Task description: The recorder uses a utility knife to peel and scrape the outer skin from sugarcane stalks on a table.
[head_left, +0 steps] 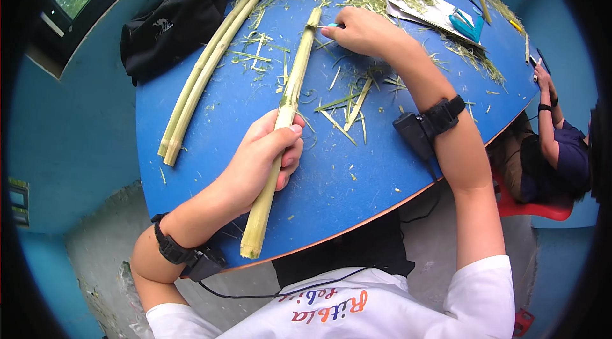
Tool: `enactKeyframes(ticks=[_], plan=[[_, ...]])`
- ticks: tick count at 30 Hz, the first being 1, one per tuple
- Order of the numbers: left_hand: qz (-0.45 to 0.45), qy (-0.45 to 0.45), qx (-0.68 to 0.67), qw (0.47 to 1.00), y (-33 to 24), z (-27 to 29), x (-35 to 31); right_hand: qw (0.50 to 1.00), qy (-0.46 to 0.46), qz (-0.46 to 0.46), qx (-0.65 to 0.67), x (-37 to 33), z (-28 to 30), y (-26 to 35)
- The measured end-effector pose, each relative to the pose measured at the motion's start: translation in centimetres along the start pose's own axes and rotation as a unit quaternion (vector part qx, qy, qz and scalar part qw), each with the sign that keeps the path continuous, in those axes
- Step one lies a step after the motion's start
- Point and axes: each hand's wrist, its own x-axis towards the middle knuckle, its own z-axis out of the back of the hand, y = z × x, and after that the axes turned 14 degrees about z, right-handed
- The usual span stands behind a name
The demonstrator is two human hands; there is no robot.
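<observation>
left hand (258, 155) grips the pale-green, rod-shaped woody stalk (291, 91), likely steadying it — right hand (364, 31) pinches a small teal tool (333, 25) near its far end.

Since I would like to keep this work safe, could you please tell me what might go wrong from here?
The small, mostly hidden tool in the right hand could slip along the stalk toward the left hand, which grips it lower down. The long stalk might twist if that grip loosens. The cable from the black device on the right forearm could snag at the table.
</observation>
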Motion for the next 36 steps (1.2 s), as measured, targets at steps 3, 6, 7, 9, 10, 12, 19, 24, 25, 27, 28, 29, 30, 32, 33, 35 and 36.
enactKeyframes(ticks=[3,6,7,9,10,12,19,24,25,27,28,29,30,32,33,35,36], plan=[[0.003,-0.003,0.004,1.000,0.1,0.1,0.2,0.998,-0.044,-0.018,-0.038,0.7,-1.2,-0.2],[0.001,-0.004,0.007,1.000,0.0,-0.1,0.0,0.996,-0.063,-0.035,-0.057,1.2,-1.4,-0.8],[0.005,-0.008,-0.005,1.000,0.0,-0.1,0.0,0.996,-0.068,-0.023,-0.052,1.2,-1.7,-1.0],[0.004,0.006,-0.013,1.000,-0.2,0.3,-0.1,0.996,-0.073,-0.011,-0.045,1.1,-1.6,-0.9],[0.003,0.018,-0.023,1.000,-0.2,0.4,-0.1,0.999,-0.032,-0.010,-0.029,0.9,-1.1,-0.7],[0.007,0.017,-0.028,0.999,-0.3,0.4,-0.2,1.000,0.010,-0.009,-0.010,0.4,-0.4,-0.1],[0.010,0.010,-0.025,1.000,-0.1,0.2,-0.3,0.997,-0.054,-0.031,-0.046,1.0,-1.3,0.0],[0.019,0.006,-0.019,1.000,-0.2,0.5,-0.4,0.992,-0.083,-0.041,-0.085,1.3,-1.9,-0.3],[0.014,0.009,-0.012,1.000,-0.3,0.4,-0.3,0.992,-0.087,-0.043,-0.086,1.5,-1.9,-0.9],[0.011,0.008,0.001,1.000,0.0,0.0,-0.6,0.986,-0.100,-0.074,-0.113,1.9,-1.9,-2.1],[0.010,0.005,0.011,1.000,0.1,0.0,-0.7,0.985,-0.104,-0.076,-0.114,1.7,-1.7,-2.4],[0.001,0.012,0.029,1.000,0.1,0.0,-0.6,0.986,-0.102,-0.078,-0.106,1.5,-1.6,-2.7],[0.000,0.010,0.029,1.000,0.1,0.1,-0.6,0.988,-0.096,-0.076,-0.096,1.4,-1.6,-2.5],[-0.006,-0.015,-0.011,1.000,0.0,0.3,-0.5,0.989,-0.085,-0.077,-0.094,1.2,-1.3,-1.8],[0.000,-0.021,-0.031,0.999,-0.1,0.5,-0.5,0.990,-0.070,-0.081,-0.094,1.2,-1.2,-1.7],[0.002,-0.009,-0.055,0.998,-0.4,1.0,-0.1,0.991,-0.080,-0.058,-0.092,1.1,-1.2,-1.7],[0.004,0.000,-0.077,0.997,-0.5,1.3,-0.1,0.991,-0.093,-0.036,-0.084,1.2,-1.4,-1.6]])
